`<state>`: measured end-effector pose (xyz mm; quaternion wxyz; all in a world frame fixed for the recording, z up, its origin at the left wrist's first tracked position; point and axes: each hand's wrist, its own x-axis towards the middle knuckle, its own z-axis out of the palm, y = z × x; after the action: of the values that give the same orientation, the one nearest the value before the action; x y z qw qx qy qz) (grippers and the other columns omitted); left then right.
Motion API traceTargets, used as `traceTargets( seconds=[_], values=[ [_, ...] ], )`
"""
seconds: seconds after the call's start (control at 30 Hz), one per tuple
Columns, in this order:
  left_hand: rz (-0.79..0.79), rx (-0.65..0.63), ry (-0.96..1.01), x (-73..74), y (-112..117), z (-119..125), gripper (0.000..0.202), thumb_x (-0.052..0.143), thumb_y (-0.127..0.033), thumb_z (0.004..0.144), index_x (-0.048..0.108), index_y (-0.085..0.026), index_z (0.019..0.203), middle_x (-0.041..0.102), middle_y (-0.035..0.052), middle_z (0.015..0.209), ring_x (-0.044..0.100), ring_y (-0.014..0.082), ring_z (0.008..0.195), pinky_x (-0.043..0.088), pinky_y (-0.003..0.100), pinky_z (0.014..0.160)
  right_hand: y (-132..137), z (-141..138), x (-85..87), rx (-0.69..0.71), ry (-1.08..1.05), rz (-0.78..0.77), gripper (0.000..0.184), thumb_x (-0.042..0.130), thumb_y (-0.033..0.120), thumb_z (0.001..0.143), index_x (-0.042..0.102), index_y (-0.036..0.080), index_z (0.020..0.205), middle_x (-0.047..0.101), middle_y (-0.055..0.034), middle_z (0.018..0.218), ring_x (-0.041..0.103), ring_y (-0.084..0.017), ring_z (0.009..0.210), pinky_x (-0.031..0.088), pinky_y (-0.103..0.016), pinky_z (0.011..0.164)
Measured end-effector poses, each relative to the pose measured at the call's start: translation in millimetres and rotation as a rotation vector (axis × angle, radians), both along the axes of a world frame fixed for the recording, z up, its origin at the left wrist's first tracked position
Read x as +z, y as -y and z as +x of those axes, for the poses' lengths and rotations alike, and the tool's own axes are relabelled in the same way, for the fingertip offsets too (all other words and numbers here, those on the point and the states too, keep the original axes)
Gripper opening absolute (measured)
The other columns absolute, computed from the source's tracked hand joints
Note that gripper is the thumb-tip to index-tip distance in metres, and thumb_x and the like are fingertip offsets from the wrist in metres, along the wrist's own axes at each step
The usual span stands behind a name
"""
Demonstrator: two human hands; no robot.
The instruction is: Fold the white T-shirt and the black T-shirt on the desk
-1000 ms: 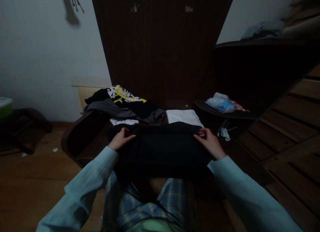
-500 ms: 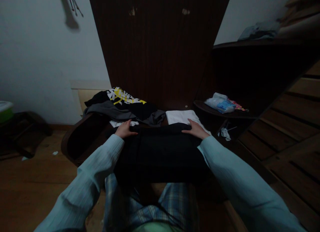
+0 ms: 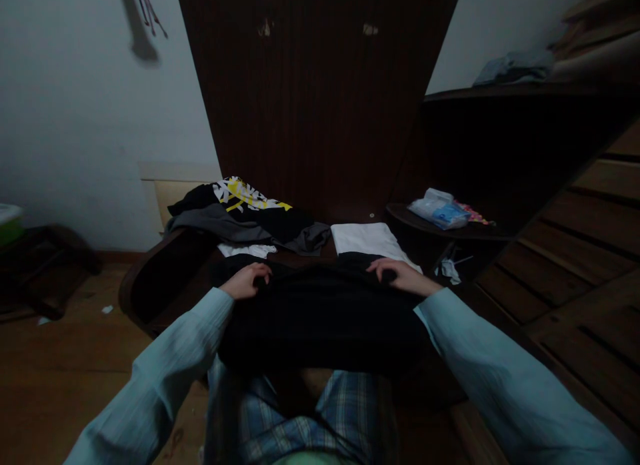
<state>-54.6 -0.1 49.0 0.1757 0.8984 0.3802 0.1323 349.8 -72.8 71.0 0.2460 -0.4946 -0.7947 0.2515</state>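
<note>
A black cloth garment (image 3: 320, 318) lies spread in front of me, its near part hanging over the dark table's front edge; its exact kind cannot be made out in the dim light. My left hand (image 3: 247, 280) pinches the cloth near its far left corner. At the far right my right hand (image 3: 397, 276) has thumb and fingers closed on the same cloth. Between the two hands the far edge is slightly raised and creased. Just beyond it lies a folded white cloth (image 3: 363, 238), partly covered by the black fabric.
A heap of dark clothes (image 3: 255, 215) with a yellow and white print lies at the back left, a white cloth (image 3: 245, 251) under its front. A plastic-wrapped packet (image 3: 440, 209) rests on the right shelf (image 3: 480, 231). A dark panel (image 3: 320, 105) stands behind.
Both hands have closed on the black cloth and moved slightly apart and toward me. The cloth's far edge has shifted nearer and wrinkled, and it spreads wider.
</note>
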Motion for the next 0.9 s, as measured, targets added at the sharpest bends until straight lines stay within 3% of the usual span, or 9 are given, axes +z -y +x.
traceTargets(
  seconds=[0.1, 0.2, 0.3, 0.4, 0.5, 0.6, 0.7, 0.9],
  values=[
    [-0.241, -0.021, 0.076, 4.2, 11, -12, 0.015, 0.055, -0.024, 0.064, 0.064, -0.019, 0.075, 0.058, 0.0059, 0.113, 0.051, 0.0228, 0.105, 0.035, 0.033, 0.095, 15, 9, 3.7, 0.090, 0.050, -0.270, 0.020, 0.063, 0.035, 0.062, 0.066, 0.020, 0.075, 0.060, -0.0054, 0.111, 0.050, -0.025, 0.109, 0.033, -0.040, 0.096],
    [-0.351, 0.062, 0.171, 4.2, 10, -16, 0.035, 0.042, -0.046, 0.076, 0.064, -0.020, 0.072, 0.063, 0.0053, 0.101, 0.055, 0.0214, 0.097, 0.038, 0.032, 0.091, 14, 15, 0.4, -0.041, -0.042, -0.254, 0.040, 0.045, 0.053, 0.074, 0.066, 0.019, 0.076, 0.064, -0.0064, 0.100, 0.056, -0.022, 0.098, 0.037, -0.037, 0.091],
    [-0.200, 0.210, 0.184, -2.1, -1, -10, 0.035, 0.046, -0.049, 0.073, 0.062, -0.018, 0.079, 0.063, 0.0070, 0.092, 0.057, 0.0231, 0.091, 0.041, 0.034, 0.088, -2, 13, -9.8, -0.304, -0.027, -0.049, 0.044, 0.047, 0.053, 0.072, 0.063, 0.017, 0.091, 0.065, -0.0047, 0.079, 0.059, -0.020, 0.077, 0.044, -0.034, 0.076],
    [0.020, 0.377, 0.148, -11.6, -14, -2, 0.048, 0.057, -0.039, 0.068, 0.052, -0.016, 0.109, 0.056, 0.0104, 0.110, 0.055, 0.0253, 0.099, 0.041, 0.035, 0.087, -20, 3, -21.9, -0.471, 0.119, 0.054, 0.049, 0.053, 0.046, 0.070, 0.055, 0.016, 0.110, 0.059, 0.0000, 0.059, 0.056, -0.018, 0.060, 0.043, -0.030, 0.061],
    [0.074, 0.486, 0.034, -17.5, -22, 3, 0.063, 0.056, -0.035, 0.070, 0.036, -0.018, 0.127, 0.054, 0.0118, 0.113, 0.057, 0.0251, 0.097, 0.043, 0.034, 0.081, -31, -6, -30.2, -0.527, 0.245, 0.079, 0.037, 0.056, 0.040, 0.070, 0.058, 0.020, 0.101, 0.056, 0.0017, 0.053, 0.055, -0.017, 0.057, 0.039, -0.027, 0.055],
    [0.075, 0.512, -0.111, -17.0, -25, 3, 0.046, 0.051, -0.037, 0.076, 0.047, -0.020, 0.118, 0.060, 0.0105, 0.102, 0.058, 0.0251, 0.092, 0.044, 0.031, 0.077, -35, -11, -31.2, -0.552, 0.289, 0.116, 0.014, 0.056, 0.033, 0.069, 0.060, 0.022, 0.077, 0.057, 0.0014, 0.055, 0.055, -0.016, 0.058, 0.037, -0.025, 0.053],
    [0.103, 0.581, -0.148, -11.8, -23, 1, 0.031, 0.041, -0.038, 0.081, 0.058, -0.020, 0.100, 0.064, 0.0098, 0.092, 0.059, 0.0252, 0.090, 0.044, 0.030, 0.073, -34, -9, -25.3, -0.559, 0.155, 0.094, 0.007, 0.054, 0.029, 0.068, 0.053, 0.021, 0.070, 0.056, 0.0028, 0.052, 0.055, -0.014, 0.054, 0.038, -0.024, 0.052],
    [0.127, 0.813, 0.111, -0.7, -20, -3, 0.032, 0.037, -0.040, 0.082, 0.056, -0.019, 0.097, 0.066, 0.0082, 0.085, 0.062, 0.0227, 0.081, 0.044, 0.028, 0.066, -32, 3, -5.9, -0.517, -0.300, -0.108, 0.014, 0.055, 0.026, 0.069, 0.043, 0.021, 0.074, 0.062, 0.0024, 0.054, 0.057, -0.013, 0.047, 0.042, -0.023, 0.046]
  ],
)
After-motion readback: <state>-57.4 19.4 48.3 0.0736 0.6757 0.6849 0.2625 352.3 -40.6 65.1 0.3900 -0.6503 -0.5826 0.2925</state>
